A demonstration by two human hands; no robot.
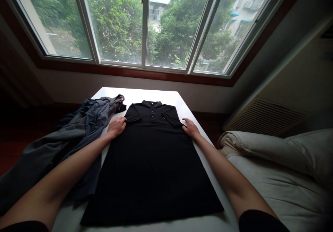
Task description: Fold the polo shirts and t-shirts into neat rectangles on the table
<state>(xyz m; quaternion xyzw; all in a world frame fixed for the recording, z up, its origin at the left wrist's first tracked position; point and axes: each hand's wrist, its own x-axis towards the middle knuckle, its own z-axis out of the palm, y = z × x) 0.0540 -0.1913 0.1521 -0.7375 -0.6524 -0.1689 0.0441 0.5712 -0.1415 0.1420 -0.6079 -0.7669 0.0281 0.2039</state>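
Note:
A black polo shirt (153,169) lies flat, front side up, its collar (152,104) toward the window and its hem toward me. Both short sleeves rest inward across the upper front. My left hand (117,126) is closed at the shirt's left edge, by the sleeve, with the fingertips pinching the cloth. On the opposite edge, just below the other sleeve, my right hand (191,129) pinches the fabric, its index finger slightly raised. The fingertips of both hands are partly hidden.
The shirt lies on a white table (166,96). Rumpled grey and dark-blue clothes (85,121) are heaped along its left side, hanging over the edge. A pale padded sofa (281,169) stands at the right, below a vented cabinet (267,115). A window (143,27) is ahead.

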